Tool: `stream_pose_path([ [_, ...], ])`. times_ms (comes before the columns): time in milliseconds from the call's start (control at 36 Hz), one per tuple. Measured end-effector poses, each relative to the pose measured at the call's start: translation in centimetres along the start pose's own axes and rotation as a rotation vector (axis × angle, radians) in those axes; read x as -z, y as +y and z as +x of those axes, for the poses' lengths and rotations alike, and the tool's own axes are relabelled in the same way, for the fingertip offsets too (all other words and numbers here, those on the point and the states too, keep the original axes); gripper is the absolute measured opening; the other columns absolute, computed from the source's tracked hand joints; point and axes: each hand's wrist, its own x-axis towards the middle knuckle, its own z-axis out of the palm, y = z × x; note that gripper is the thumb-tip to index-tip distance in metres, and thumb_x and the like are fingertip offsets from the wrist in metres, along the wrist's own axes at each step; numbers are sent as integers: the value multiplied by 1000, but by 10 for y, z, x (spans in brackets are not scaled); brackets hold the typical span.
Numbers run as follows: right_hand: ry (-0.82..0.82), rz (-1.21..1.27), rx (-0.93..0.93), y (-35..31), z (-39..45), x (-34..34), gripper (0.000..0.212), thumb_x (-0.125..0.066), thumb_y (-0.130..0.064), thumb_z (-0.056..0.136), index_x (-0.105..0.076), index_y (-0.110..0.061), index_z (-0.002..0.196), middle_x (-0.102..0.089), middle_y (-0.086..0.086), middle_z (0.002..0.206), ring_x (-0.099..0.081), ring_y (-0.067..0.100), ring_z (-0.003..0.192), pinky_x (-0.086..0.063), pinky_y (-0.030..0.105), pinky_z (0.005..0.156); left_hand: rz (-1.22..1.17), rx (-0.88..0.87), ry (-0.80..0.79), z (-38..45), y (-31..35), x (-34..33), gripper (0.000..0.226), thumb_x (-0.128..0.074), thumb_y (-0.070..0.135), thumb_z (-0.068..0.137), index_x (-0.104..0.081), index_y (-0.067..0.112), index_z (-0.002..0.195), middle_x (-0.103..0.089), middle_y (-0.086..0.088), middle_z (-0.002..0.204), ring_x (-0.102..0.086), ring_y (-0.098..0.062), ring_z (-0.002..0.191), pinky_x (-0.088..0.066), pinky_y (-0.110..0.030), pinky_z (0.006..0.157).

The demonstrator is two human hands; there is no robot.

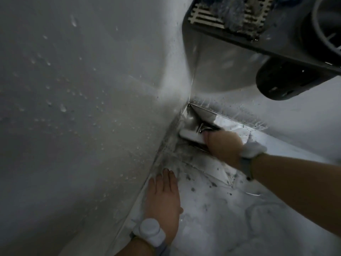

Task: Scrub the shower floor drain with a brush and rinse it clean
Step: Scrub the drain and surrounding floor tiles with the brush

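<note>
The right hand [222, 145] is wrapped around a white brush [191, 136], fingers curled over the handle end, and the brush head sits down in the open drain channel [195, 117] right in the corner where the wall [83, 89] meets the shower floor [239, 218]. Holding it low and close to the head like that probably gives more push for getting grime out of the trough. The left hand [164, 196] lies flat on the floor beside the wall edge, fingers straight and holding nothing, most likely just propping the person up while they lean in.

The drain cover grate [228, 13] seems to be parked up top in a dark tray or basket [276, 43], out of the way so the channel is exposed. It looks gunky too.

Hard-to-see stuff: the bristles are hidden under the brush body and the hand, so there's no telling how much contact they make. The whole frame is dim and a bit blurry. Dark specks and smears are scattered over the floor near the drain. The tray is cut off at the frame edge, and the dark round thing [282, 84] under it can't be identified. No water source is in view.
</note>
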Motion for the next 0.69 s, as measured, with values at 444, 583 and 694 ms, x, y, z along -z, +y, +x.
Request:
stream_pose_path([
  [444,-69,53,-30,19,1,10,18,-47,-18,97,-60,-11,108,-65,8,90,-67,30,81,-51,36,62,28,-11,-2,-4,2,12,113,-64,53,86,10,2,155,7,-21,164,-9,-35,149,-3,-54,119],
  [583,-62,132,-33,9,-3,5,12,-48,-14,95,-58,-12,100,-65,8,88,-65,31,76,-49,34,60,20,-7,-15,-2,4,12,114,-64,54,86,10,1,154,6,-21,163,-10,-36,148,-4,-54,118],
  [694,-99,93,56,-8,-22,-5,27,-36,-34,102,-61,-22,106,-68,2,86,-69,28,77,-40,30,55,20,-7,-24,-3,3,15,114,-64,54,86,10,1,154,6,-22,163,-9,-38,148,-4,-55,118],
])
